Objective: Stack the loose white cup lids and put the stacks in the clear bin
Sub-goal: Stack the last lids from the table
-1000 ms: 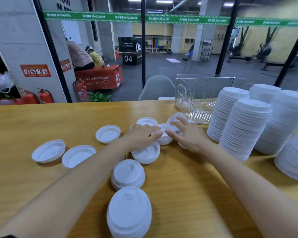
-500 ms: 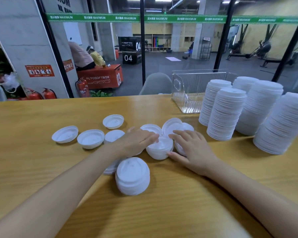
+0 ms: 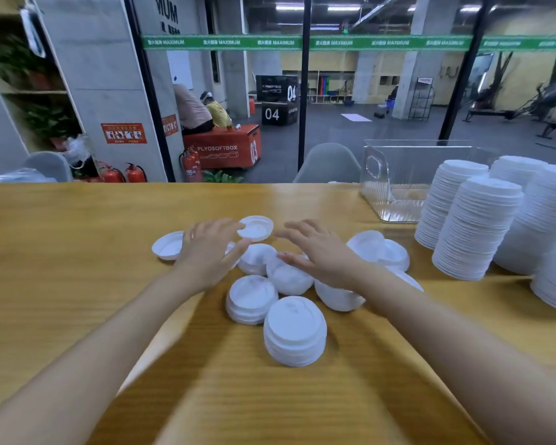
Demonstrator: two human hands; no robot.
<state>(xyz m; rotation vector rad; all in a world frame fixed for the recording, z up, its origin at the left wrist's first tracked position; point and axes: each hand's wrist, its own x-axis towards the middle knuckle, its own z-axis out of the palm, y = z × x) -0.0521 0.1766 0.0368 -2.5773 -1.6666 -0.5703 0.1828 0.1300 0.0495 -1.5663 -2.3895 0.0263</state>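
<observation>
Several loose white cup lids lie in a cluster on the wooden table [image 3: 77, 284]. One upturned lid [image 3: 256, 228] sits at the far side, another upturned lid [image 3: 168, 245] at the left. Two short lid stacks stand nearer me, a front stack [image 3: 295, 330] and a smaller stack [image 3: 252, 298]. My left hand [image 3: 210, 248] hovers over the cluster's left side, fingers spread and holding nothing. My right hand [image 3: 315, 252] is spread over lids at the right, thumb touching one. The clear bin [image 3: 395, 175] stands at the back right.
Tall stacks of white lids [image 3: 477, 226] crowd the table's right side beside the bin. Two overlapping lids [image 3: 379, 248] lie right of my right hand. A grey chair back [image 3: 329, 163] rises behind the table's far edge, before a glass wall.
Both hands have lifted off the middle lid and spread apart, reaching farther. The lids are now bunched closer together. The view has shifted and blurred.
</observation>
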